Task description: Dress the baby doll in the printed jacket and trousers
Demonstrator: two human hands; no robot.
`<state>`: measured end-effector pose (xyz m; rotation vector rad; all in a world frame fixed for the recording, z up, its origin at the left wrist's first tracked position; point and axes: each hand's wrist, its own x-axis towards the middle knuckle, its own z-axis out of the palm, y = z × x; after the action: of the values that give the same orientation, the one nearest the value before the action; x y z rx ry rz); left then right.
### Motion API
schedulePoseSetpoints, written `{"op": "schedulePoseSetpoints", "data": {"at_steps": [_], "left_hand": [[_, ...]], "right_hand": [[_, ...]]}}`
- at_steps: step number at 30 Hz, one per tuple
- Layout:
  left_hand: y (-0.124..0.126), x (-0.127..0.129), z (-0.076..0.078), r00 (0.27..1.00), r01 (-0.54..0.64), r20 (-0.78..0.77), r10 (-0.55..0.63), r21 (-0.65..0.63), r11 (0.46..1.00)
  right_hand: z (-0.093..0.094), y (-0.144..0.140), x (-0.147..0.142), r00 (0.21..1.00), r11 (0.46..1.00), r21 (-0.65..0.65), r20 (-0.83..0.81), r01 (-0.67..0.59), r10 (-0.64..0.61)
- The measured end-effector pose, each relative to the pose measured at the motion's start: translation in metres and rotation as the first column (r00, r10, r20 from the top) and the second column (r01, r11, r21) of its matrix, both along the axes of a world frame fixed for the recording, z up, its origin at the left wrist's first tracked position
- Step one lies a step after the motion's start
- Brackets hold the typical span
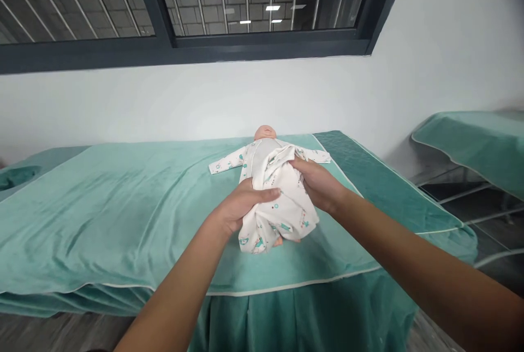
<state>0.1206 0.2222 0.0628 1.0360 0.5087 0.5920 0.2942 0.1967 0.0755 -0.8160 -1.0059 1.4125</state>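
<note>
A baby doll (pixel 265 132) lies on its back on the green-covered bed, its head toward the wall. Around its body is a white baby garment (pixel 282 204) with a small green and orange print, both sleeves spread sideways. My left hand (pixel 245 202) grips the garment's left side, thumb on top of the cloth. On the other side my right hand (pixel 315 180) has its fingers closed on a bunched fold near the doll's middle. The lower cloth hangs loosely over the legs, and a bit of the feet shows beneath its hem.
The bed (pixel 123 204) has a light green velvet cover with white piping and a darker skirt. A white wall (pixel 184 101) and dark-framed barred window (pixel 262 43) stand behind it. At right is another green-covered surface (pixel 478 139) with metal rails beneath.
</note>
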Motion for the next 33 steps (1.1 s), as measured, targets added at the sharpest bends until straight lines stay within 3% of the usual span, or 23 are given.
{"op": "schedulePoseSetpoints", "data": {"at_steps": [3,5,9,11,13,15,18,23,27,30,33], "left_hand": [[0.002,0.005,0.0,0.979,-0.144,0.137,0.149,-0.046,0.989],[0.002,0.009,0.002,0.952,-0.193,0.224,0.21,-0.094,0.977],[0.0,0.015,0.005,0.955,-0.171,0.221,0.198,-0.138,0.976],[-0.003,0.016,0.003,0.963,-0.178,0.181,0.2,-0.129,0.975],[-0.005,0.016,0.001,0.966,-0.199,0.144,0.213,-0.103,0.975],[-0.006,0.016,-0.001,0.979,-0.186,0.072,0.191,-0.072,0.98],[-0.004,0.015,-0.003,0.993,-0.106,-0.065,0.103,-0.047,0.993],[0.0,0.013,-0.009,0.98,-0.014,-0.197,0.012,-0.007,1.0],[-0.006,0.013,-0.018,0.92,0.009,-0.388,0.054,0.159,0.987],[-0.014,0.014,-0.026,0.849,0.148,-0.525,0.064,0.353,0.924],[-0.023,0.019,-0.035,0.747,0.306,-0.651,0.132,0.514,0.801]], "right_hand": [[-0.004,-0.005,0.003,1.0,0.999,-0.042,-0.012,-0.003,0.002],[-0.009,-0.01,0.006,0.995,0.996,-0.056,0.069,-0.066,0.07],[-0.018,-0.019,0.01,0.907,0.945,-0.122,0.266,-0.304,0.326],[-0.019,-0.02,0.009,0.884,0.927,-0.146,0.283,-0.344,0.373],[-0.018,-0.018,0.008,0.927,0.954,-0.086,0.225,-0.287,0.299],[-0.015,-0.013,0.008,0.983,0.99,0.018,0.122,-0.14,0.136],[-0.014,-0.005,0.013,0.997,0.996,0.076,0.042,0.056,-0.059],[-0.027,-0.013,0.023,0.994,0.993,-0.069,0.063,0.091,-0.087],[-0.046,-0.044,0.022,0.997,0.973,-0.229,0.07,0.041,-0.025],[-0.065,-0.07,0.017,0.998,0.946,-0.325,0.055,-0.003,0.022],[-0.091,-0.085,0.015,0.996,0.924,-0.378,0.093,0.05,-0.015]]}}
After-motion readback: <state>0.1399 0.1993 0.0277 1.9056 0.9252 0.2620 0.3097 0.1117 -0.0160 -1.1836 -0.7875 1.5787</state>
